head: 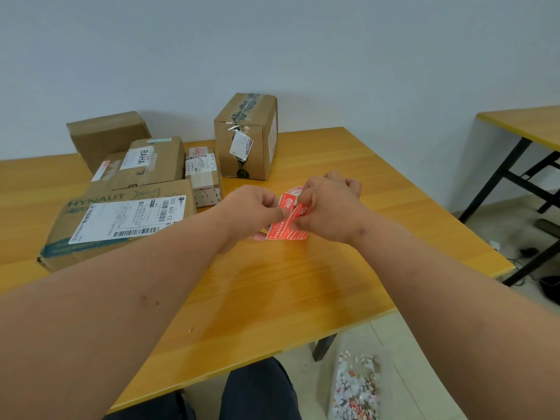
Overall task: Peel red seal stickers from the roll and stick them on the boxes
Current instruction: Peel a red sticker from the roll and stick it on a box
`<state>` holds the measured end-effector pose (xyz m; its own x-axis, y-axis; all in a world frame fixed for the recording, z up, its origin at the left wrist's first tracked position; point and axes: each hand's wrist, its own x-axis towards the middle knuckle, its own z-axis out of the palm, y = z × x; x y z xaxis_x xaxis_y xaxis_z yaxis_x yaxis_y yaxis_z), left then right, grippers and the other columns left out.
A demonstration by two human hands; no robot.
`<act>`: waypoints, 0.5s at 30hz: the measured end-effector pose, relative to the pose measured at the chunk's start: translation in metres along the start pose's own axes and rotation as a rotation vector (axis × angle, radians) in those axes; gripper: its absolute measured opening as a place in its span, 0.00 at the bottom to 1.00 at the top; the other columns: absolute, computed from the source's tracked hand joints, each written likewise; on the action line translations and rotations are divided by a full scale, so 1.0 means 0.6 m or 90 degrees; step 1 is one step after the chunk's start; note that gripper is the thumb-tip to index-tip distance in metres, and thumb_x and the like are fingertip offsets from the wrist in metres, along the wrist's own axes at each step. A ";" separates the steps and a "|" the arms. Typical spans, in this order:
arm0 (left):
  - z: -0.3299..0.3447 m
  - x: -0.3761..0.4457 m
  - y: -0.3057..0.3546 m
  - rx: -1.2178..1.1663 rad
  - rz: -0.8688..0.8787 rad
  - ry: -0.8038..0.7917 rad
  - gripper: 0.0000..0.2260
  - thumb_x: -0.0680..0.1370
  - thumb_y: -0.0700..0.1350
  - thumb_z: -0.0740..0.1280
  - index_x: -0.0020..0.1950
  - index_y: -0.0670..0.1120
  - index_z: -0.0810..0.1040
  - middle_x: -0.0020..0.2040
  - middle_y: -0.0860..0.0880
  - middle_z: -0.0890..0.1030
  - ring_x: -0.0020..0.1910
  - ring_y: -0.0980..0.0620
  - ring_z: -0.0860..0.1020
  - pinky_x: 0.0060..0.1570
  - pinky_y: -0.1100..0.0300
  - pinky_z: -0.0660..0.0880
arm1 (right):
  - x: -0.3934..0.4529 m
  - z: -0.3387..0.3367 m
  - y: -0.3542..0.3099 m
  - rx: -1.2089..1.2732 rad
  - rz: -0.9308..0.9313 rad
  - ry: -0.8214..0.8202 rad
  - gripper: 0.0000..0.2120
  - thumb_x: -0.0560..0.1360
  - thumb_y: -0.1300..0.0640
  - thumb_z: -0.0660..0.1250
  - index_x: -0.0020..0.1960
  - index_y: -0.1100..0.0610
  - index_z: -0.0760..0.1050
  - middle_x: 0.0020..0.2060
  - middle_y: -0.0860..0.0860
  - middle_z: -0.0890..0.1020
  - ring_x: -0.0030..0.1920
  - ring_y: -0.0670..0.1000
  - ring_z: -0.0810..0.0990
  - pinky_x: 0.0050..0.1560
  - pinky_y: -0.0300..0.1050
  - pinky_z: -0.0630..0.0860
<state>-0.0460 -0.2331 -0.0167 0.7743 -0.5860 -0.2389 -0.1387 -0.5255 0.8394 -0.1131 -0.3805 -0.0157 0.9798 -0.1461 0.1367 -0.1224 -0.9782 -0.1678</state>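
Here, both hands met above the middle of the table point(272, 286): the left hand point(253, 212) pinched the strip point(280, 221) of red stickers between thumb and curled fingers, while the right hand point(328, 207) pinched one sticker point(300, 214) at its upper end, its fingers likewise curled. The roll point(295, 190) showed only as a pale edge behind the hands, just beside the right fingers. Five boxes stood at the table's far left, well apart from the strip, the tall box point(247, 136) nearest the hands and the large labelled box point(121, 219) lying flat at the left edge.
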 end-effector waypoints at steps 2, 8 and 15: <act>0.001 -0.001 0.001 0.021 0.001 -0.006 0.04 0.78 0.43 0.69 0.51 0.45 0.80 0.46 0.46 0.84 0.47 0.51 0.84 0.49 0.55 0.82 | -0.002 -0.002 -0.003 -0.005 -0.002 -0.008 0.12 0.70 0.43 0.71 0.33 0.47 0.75 0.49 0.44 0.76 0.57 0.51 0.63 0.55 0.52 0.59; 0.009 -0.002 0.004 0.084 0.062 0.017 0.03 0.79 0.45 0.68 0.50 0.48 0.81 0.48 0.46 0.84 0.48 0.48 0.83 0.53 0.46 0.81 | -0.002 -0.007 -0.008 0.018 0.031 -0.021 0.13 0.67 0.42 0.73 0.32 0.46 0.73 0.51 0.43 0.74 0.58 0.51 0.62 0.56 0.53 0.58; 0.010 -0.005 0.004 0.086 0.067 0.025 0.05 0.79 0.45 0.68 0.49 0.44 0.81 0.48 0.43 0.84 0.49 0.44 0.83 0.53 0.42 0.79 | 0.001 -0.009 -0.010 -0.011 0.013 -0.034 0.09 0.70 0.43 0.72 0.37 0.46 0.76 0.53 0.45 0.72 0.59 0.53 0.61 0.60 0.54 0.58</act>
<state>-0.0522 -0.2365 -0.0169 0.7749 -0.6182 -0.1318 -0.2992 -0.5424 0.7851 -0.1127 -0.3754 -0.0093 0.9839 -0.1590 0.0811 -0.1453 -0.9774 -0.1534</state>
